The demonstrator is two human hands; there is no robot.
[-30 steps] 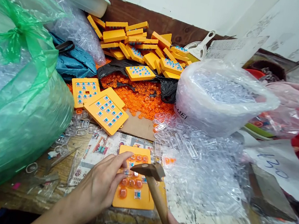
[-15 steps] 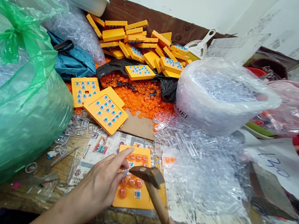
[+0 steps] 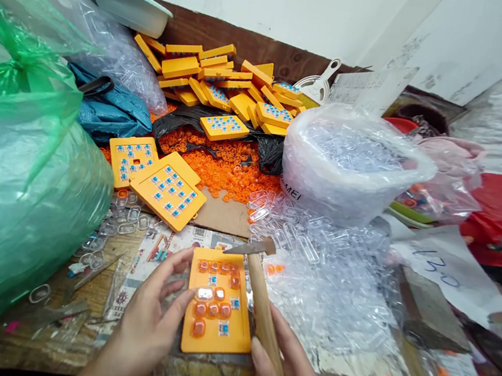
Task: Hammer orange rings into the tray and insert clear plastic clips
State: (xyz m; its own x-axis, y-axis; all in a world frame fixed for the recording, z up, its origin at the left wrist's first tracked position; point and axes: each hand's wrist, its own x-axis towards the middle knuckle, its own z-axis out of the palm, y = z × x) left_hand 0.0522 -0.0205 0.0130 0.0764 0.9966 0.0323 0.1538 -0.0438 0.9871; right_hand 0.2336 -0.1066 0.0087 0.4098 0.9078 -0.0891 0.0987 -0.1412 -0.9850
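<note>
A yellow plastic panel (image 3: 234,335) lies in front of me, with several orange translucent caps, one clear elongated cap and a few bare blue switches showing. My left hand (image 3: 155,305) holds its left edge, thumb on the face near the clear cap and fingers at the upper left side. In my right hand (image 3: 286,367) is the wooden handle of a hammer (image 3: 260,283). The hammer's metal head is over the panel's upper right part, clear of the caps. The right fingers are closed round the lower handle, beside the panel's right edge.
Two yellow panels (image 3: 169,192) lie behind my hands, with a heap of more panels (image 3: 228,82) farther back. Orange caps (image 3: 221,168) spill from a black bag. Clear pieces (image 3: 335,281) cover the right. A green bag (image 3: 29,200) bulges at left; a white bag (image 3: 327,174) stands at right.
The hammer has swung up and right from the panel's middle. My left fingers have left the panel's face for its left edge, and my right hand has come up further into view.
</note>
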